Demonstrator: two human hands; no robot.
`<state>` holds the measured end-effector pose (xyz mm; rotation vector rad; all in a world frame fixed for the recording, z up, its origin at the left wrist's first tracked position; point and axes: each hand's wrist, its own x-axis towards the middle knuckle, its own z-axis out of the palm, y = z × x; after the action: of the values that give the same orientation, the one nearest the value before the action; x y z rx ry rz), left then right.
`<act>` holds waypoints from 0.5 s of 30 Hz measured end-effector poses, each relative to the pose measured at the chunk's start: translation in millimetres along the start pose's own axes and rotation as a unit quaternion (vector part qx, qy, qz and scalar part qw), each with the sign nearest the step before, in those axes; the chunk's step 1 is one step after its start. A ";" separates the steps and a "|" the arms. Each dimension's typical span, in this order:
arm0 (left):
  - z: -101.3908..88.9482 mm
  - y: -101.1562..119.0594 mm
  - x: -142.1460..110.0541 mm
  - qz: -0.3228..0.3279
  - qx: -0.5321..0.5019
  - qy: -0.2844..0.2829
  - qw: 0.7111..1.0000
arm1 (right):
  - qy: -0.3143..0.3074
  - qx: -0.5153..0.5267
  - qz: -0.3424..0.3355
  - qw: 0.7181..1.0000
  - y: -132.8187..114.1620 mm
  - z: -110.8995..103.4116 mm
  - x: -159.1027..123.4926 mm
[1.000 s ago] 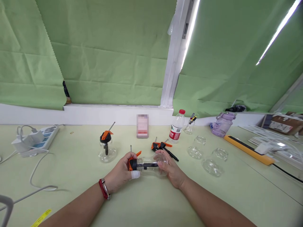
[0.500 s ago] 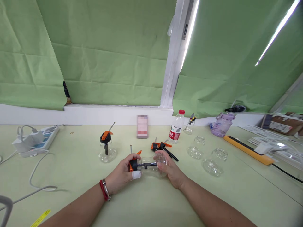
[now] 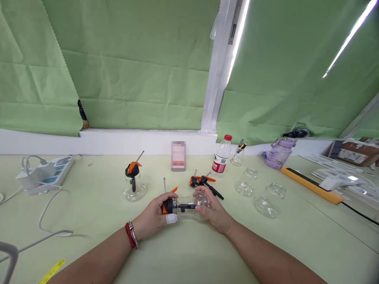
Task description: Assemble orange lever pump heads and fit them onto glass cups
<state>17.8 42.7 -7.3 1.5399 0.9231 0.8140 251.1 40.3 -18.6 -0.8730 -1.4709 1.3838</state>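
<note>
Lying sideways between my hands is a clear glass bottle with a black tube inside it. My left hand, its thumb wrapped in white tape, is closed round the black-and-orange lid at the bottle's neck. A thin metal spout sticks up behind those fingers. The rounded base of the bottle is gripped by my right hand. Just beyond it lie loose black-and-orange lids with black tubes. Off to the left, a matching glass bottle stands upright with its lid and spout on.
On the right are two open glass bottles, a small glass with screwdrivers, a purple jug and an orange power strip. A water bottle and a phone stand behind. At left lies a white power strip with cables.
Both hands keep the same hold on the bottle and its lid, with hardly any movement. The whole view has shifted slightly.
</note>
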 end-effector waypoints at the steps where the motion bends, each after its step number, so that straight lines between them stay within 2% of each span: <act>1: 0.1 0.1 0.0 0.000 0.000 -0.004 1.000 | -0.002 -0.003 -0.004 1.000 0.9 -0.4 0.1; 15: 1.3 6.6 1.3 -0.009 -0.001 -0.003 1.000 | 0.004 -0.011 -0.002 1.000 2.6 -1.3 2.9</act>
<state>20.3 42.8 -0.9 1.5290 0.9294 0.7966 251.1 43.8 -20.9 -0.8872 -1.4836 1.3635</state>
